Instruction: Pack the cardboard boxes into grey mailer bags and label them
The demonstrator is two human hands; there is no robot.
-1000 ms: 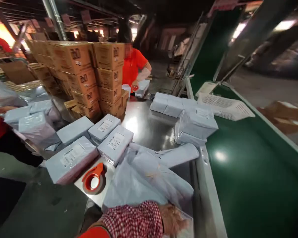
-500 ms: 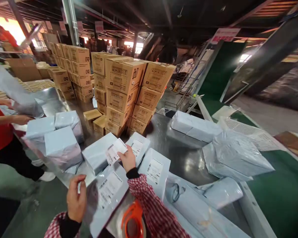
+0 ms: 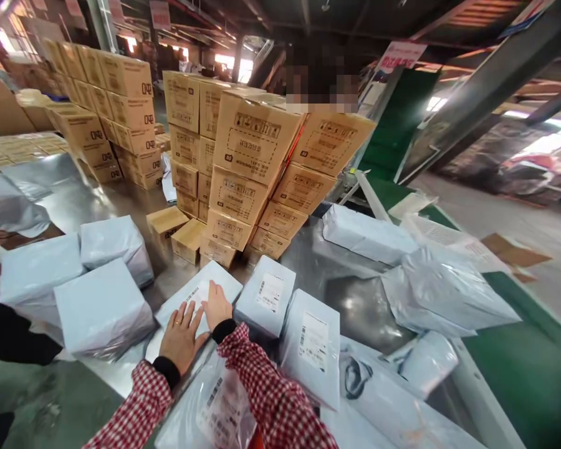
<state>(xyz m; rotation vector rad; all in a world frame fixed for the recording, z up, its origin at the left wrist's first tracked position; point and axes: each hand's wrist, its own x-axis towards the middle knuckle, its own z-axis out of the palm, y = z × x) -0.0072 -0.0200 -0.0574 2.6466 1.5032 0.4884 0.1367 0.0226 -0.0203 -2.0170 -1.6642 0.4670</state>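
Note:
Both of my hands lie flat, side by side, on a pale blue wrapped parcel [image 3: 222, 284] at the near edge of the metal table [image 3: 350, 299]. My left hand [image 3: 181, 337] has its fingers spread over the parcel's near part. My right hand [image 3: 216, 305] presses on the white shipping label [image 3: 197, 294] stuck to its top. Neither hand holds anything. Two more labelled parcels [image 3: 267, 294] [image 3: 312, 346] lie just right of my hands. A clear bag with printed labels [image 3: 215, 408] sits under my checked sleeves.
Stacks of brown cartons [image 3: 257, 156] stand behind the parcels. Unlabelled blue parcels [image 3: 100, 308] lie to the left beside another person's dark sleeve [image 3: 9, 340]. Grey poly bags [image 3: 444, 293] rest at the right by the green conveyor belt [image 3: 533, 368].
My right hand has set the label down on the parcel and now presses it. My left hand moved up from the clear bag onto the same parcel. The view shifted left.

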